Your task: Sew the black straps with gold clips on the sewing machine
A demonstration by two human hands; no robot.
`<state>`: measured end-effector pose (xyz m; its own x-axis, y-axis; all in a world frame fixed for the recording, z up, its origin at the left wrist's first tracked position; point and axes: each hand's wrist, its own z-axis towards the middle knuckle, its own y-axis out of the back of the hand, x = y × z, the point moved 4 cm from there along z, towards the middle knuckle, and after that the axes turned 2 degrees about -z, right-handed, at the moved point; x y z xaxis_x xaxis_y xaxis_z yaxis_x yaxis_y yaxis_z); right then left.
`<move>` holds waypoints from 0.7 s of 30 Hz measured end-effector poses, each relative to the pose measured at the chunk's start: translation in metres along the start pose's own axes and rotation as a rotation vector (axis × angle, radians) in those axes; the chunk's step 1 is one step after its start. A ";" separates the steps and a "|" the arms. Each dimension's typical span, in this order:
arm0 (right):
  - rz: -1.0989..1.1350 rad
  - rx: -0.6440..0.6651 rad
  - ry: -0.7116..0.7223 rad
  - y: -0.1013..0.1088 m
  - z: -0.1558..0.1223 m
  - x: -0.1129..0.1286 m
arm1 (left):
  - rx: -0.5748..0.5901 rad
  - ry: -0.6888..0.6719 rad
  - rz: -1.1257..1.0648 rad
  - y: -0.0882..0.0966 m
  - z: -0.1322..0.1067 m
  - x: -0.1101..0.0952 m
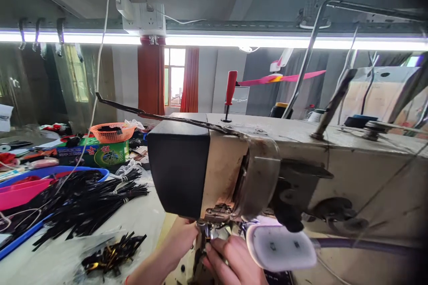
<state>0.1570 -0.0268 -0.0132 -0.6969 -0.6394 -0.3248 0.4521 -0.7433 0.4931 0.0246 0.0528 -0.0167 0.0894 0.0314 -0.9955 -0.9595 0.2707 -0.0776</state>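
A worn beige sewing machine with a black end cover fills the middle and right of the view. Both my hands are up under its head at the needle area. My left hand reaches in from the lower left, its fingers hidden behind the needle bar. My right hand sits just below the presser foot, fingers curled and pinched close together on something small I cannot make out. A white lamp glows right beside my right hand.
Bundles of black strips lie on the white table at left, with a smaller pile in a clear bag. Pink and blue trays, an orange basket and a green box stand behind. A red-handled screwdriver stands on the machine top.
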 end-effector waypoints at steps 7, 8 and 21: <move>0.047 -0.129 -0.027 0.006 0.016 0.002 | 0.035 -0.149 0.032 -0.004 -0.004 -0.017; 0.041 -0.119 -0.001 0.005 0.015 0.002 | 0.020 -0.174 0.051 -0.004 -0.004 -0.017; 0.114 -0.169 -0.212 -0.003 -0.013 -0.033 | -0.048 0.033 -0.041 0.007 -0.016 0.007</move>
<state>0.1855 -0.0064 -0.0144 -0.7290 -0.6785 -0.0905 0.6080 -0.7026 0.3697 0.0141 0.0394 -0.0249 0.1211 -0.0106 -0.9926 -0.9670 0.2244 -0.1204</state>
